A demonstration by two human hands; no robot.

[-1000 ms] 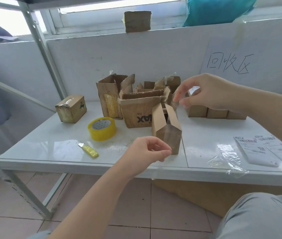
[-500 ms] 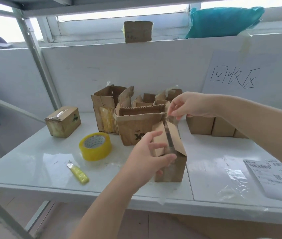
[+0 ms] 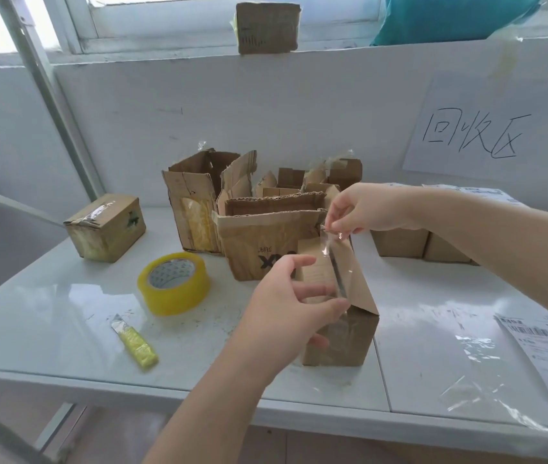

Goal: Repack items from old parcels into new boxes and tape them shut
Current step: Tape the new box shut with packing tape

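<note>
A small brown cardboard box (image 3: 349,336) stands near the front of the white table (image 3: 65,316), its top flaps raised. My left hand (image 3: 286,316) grips the box's left side and near flap. My right hand (image 3: 366,209) pinches a strip of clear tape (image 3: 331,242) above the flaps, and the strip runs down along the gap between them. A yellow tape roll (image 3: 174,283) lies flat to the left. Further forward, near the table's edge, lies a yellow box cutter (image 3: 135,343).
Torn, opened old parcels (image 3: 259,236) crowd the back middle. A taped small box (image 3: 105,226) sits at the left. Closed brown boxes (image 3: 413,242) line the wall at the right. Shipping labels (image 3: 547,343) and clear plastic scraps (image 3: 476,390) lie at the right front.
My left hand went from hovering in front of the box to gripping it. My right hand came down from the back boxes and now pinches the tape over the flaps.
</note>
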